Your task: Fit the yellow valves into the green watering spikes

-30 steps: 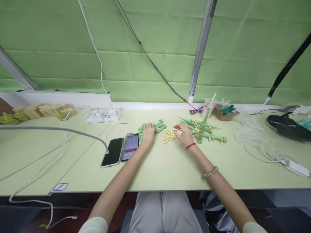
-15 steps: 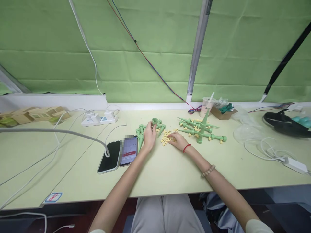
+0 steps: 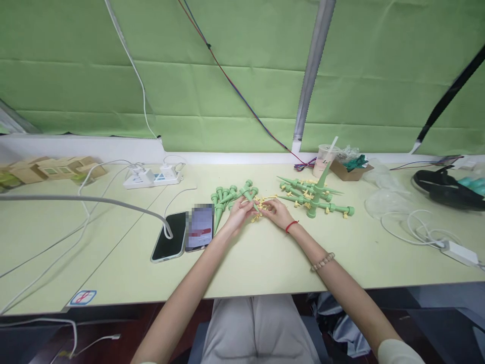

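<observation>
My left hand (image 3: 238, 216) is closed around a green plastic watering spike (image 3: 249, 197), which is tilted with its pointed end toward my right hand. My right hand (image 3: 279, 213) is pinched beside that tip; whatever its fingertips hold is too small to make out. Small yellow plastic pieces (image 3: 256, 219) lie on the table under and between my hands, partly hidden. Just behind my left hand is a pile of green spikes (image 3: 220, 206). To the right, several spikes with yellow pieces fitted (image 3: 333, 208) lie together, and one spike (image 3: 314, 199) stands upright among them.
Two phones, one black-screened (image 3: 171, 242) and one lit (image 3: 199, 230), lie left of my left hand. A power strip (image 3: 166, 177) stands farther back. At the back right are a drink cup (image 3: 324, 156) and a cardboard box (image 3: 348, 173). A white adapter (image 3: 460, 255) lies far right.
My left hand has taken a green spike from the pile and brought it right, toward my right hand. My right hand has lifted slightly from the yellow pieces. The view has tilted down a little.
</observation>
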Available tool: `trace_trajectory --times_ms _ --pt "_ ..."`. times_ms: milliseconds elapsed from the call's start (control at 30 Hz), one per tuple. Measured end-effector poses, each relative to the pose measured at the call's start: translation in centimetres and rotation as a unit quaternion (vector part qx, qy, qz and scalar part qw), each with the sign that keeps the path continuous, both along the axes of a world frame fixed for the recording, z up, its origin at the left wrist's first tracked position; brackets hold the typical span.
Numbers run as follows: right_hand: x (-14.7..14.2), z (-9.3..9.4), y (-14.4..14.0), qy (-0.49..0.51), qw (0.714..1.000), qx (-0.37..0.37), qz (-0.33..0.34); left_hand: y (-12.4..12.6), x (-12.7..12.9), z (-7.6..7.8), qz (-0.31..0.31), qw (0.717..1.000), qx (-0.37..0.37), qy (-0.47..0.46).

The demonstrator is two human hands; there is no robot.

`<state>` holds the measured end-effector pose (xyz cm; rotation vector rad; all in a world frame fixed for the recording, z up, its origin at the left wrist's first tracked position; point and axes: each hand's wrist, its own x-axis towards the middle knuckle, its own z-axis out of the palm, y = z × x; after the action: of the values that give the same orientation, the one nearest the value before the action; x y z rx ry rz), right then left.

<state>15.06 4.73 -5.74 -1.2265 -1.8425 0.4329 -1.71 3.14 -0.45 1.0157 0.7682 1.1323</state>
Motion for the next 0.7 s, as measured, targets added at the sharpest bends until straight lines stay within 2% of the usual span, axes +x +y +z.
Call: trace_trajectory --times_ms 133,267,333,400,500,600,700 --pt "0.0 0.2 -0.1 -0.079 0.996 0.01 0.034 -0.3 0.2 0.2 -0.005 1.0 -0.005 0.013" --pt "-0.1 0.4 -0.2 -0.078 0.997 0.011 0.006 -0.4 0.3 0.3 0.002 1.0 -0.003 0.024" --pt "-0.1 0.8 -0.3 -0.025 0.999 0.027 -0.005 -0.5 0.3 0.3 -0.002 1.0 0.002 0.026" --pt "0.0 1.4 -0.5 0.074 0.996 0.026 -0.034 -0.5 0.4 0.2 -0.014 1.0 0.01 0.024" --pt "0.2 2.6 -0.9 0.252 0.964 -0.036 -0.083 -0.7 0.5 -0.1 -0.02 0.999 0.032 0.026" --pt "0.4 3.6 -1.5 0.352 0.928 -0.112 -0.049 -0.9 0.7 -0.2 -0.018 0.996 0.072 0.042" --pt "0.3 4.1 -2.1 0.361 0.921 -0.143 -0.004 -1.1 0.9 -0.1 -0.033 0.994 0.089 0.059"
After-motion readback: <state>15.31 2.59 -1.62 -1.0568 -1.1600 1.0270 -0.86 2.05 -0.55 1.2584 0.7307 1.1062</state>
